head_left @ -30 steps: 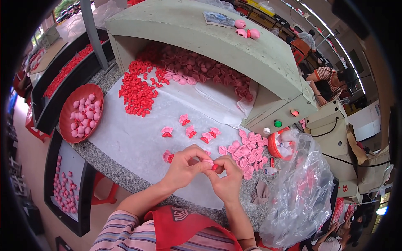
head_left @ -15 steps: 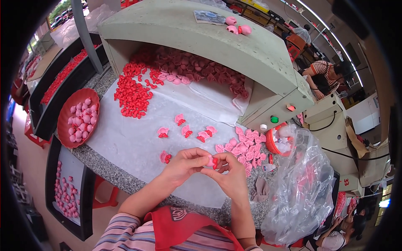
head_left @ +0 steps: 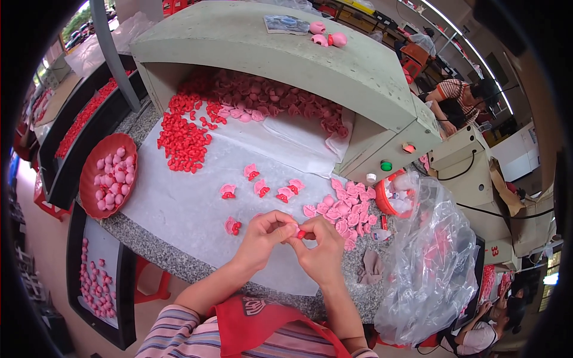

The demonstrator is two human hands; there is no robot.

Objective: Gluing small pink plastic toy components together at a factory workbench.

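Note:
My left hand (head_left: 267, 237) and my right hand (head_left: 322, 250) meet over the white sheet (head_left: 179, 209), fingertips pinched together. Between them is a small pink part with a red piece (head_left: 301, 234) at its right side; my fingers cover most of it. Just beyond my hands lie several pink ear-shaped pieces (head_left: 231, 225), each with a red bow-like piece joined to it. A heap of loose pink curved pieces (head_left: 343, 212) spreads to the right of my right hand. Farther left sits a pile of small red pieces (head_left: 184, 143).
A grey-green metal box (head_left: 280, 51) with an open front stands over more pieces. At left is a red scalloped bowl (head_left: 86, 179) of pink balls. Right are an orange-red tub (head_left: 382, 200) and a clear plastic bag (head_left: 424, 268). A black tray (head_left: 126, 286) sits below left. Other people sit at right.
My right fingers have closed further around the small part, so less of its pink and red shows. The whole view has shifted slightly; the loose pieces lie as before.

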